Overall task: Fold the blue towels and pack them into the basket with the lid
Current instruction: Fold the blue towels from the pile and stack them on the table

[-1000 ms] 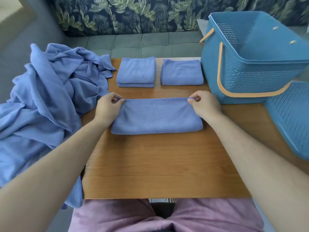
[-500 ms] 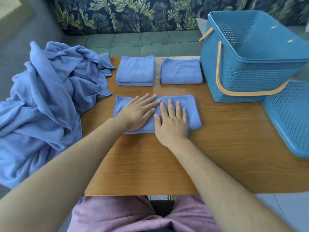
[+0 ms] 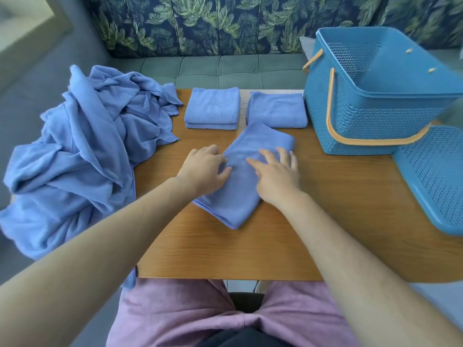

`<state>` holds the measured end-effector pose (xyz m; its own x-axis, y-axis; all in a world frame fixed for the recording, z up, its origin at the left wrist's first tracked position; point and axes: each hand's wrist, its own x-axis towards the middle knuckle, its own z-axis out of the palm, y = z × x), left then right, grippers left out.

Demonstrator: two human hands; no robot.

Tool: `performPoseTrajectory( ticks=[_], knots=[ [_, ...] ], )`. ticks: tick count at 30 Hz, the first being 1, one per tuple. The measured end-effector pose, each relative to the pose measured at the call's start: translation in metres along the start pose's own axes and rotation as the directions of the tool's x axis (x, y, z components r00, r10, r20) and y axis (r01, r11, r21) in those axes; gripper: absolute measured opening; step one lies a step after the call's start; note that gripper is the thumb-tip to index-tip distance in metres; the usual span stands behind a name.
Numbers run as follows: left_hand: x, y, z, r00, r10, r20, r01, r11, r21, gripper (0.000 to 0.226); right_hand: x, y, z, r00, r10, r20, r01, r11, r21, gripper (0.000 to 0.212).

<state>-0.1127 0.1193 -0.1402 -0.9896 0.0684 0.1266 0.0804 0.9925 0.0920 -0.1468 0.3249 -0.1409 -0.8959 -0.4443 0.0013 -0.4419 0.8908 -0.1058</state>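
Woodgrain table (image 3: 325,209), soft oblong folded towel (image 3: 240,186), left hand (image 3: 204,171) and right hand (image 3: 278,179) flat, fingers spread

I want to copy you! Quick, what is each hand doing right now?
Left hand: open, fingers curled on the half-folded blue towel, not gripping it.
Right hand: open, flat on the same towel.
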Motion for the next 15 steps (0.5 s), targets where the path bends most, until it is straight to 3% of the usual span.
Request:
performPoseTrajectory(
  ticks=[4,7,11,15],
  knots=[
    [-0.027,0.019,0.003,0.991,-0.009,-0.134,-0.014,0.986,-0.166,0.027,-0.008,0.012,-0.007,0.991,-0.131,0.008,0.131,0.99,0.044,0.042],
    [-0.039,0.024,0.012,0.971,0.054,-0.234,-0.102,0.975,-0.196,0.03,-0.023,0.008,-0.001,0.986,-0.122,0.111,0.109,0.988,0.113,0.049],
    [-0.044,0.018,0.025,0.989,0.112,0.101,-0.083,0.962,-0.259,0.06,-0.03,0.006,0.014,0.978,-0.126,0.169,0.114,0.99,0.081,0.06],
    [-0.043,0.019,0.026,0.986,0.069,0.153,-0.031,0.97,-0.241,0.072,-0.033,0.007,0.014,0.982,-0.158,0.102,0.145,0.981,0.126,0.059]
  ],
)
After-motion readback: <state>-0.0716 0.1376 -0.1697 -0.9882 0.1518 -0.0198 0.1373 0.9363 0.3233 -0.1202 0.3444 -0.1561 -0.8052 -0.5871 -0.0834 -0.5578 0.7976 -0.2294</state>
